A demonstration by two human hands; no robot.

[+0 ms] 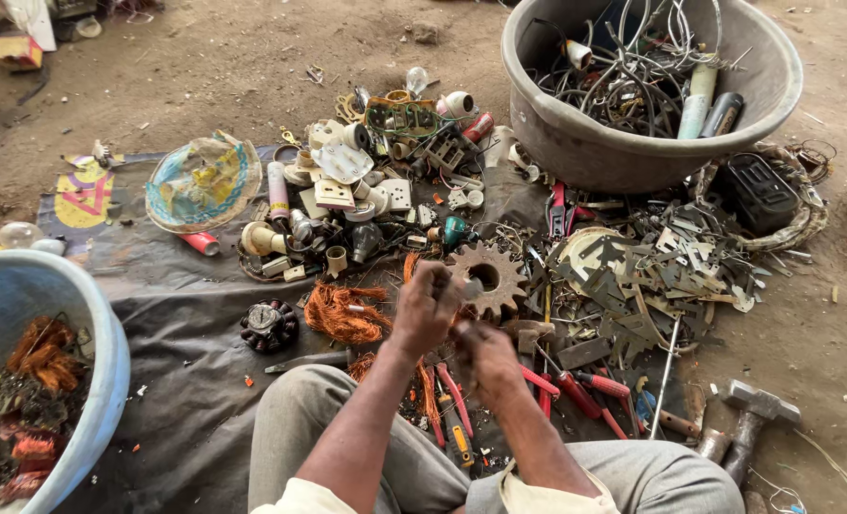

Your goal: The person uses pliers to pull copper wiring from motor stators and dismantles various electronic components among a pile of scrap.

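- Head view: the person sits on the ground with knees spread, both hands raised just below the middle of the frame, over a dark sheet [185, 324] strewn with scrap.
- The left hand [426, 306] is clenched around a small grey piece [472, 287] that pokes out past the fingers; what the piece is cannot be told, since the fist covers most of it.
- The right hand [485, 354] is curled just below and to the right, touching or nearly touching the left. Whether it grips anything is hidden by its own back, so I cannot tell.
- Both hands meet in front of a rusty toothed gear [493, 274], which lies on the sheet behind them and is partly covered by the fist.
- Sorting seems to explain the layout: tangled wire and tubes fill the grey tub [576, 143] at upper right, and copper-coloured windings sit in the blue basin [109, 381] at the left edge, which the frame cuts off.
- White plugs and sockets [366, 190] cluster at upper centre, flat metal stampings [671, 266] at right.
- Loose orange wire [342, 314] lies left of the hands.
- Red-handled pliers [576, 390] and a hammer [752, 414] rest near the right knee, within reach.
- Tools under the forearms are partly hidden.
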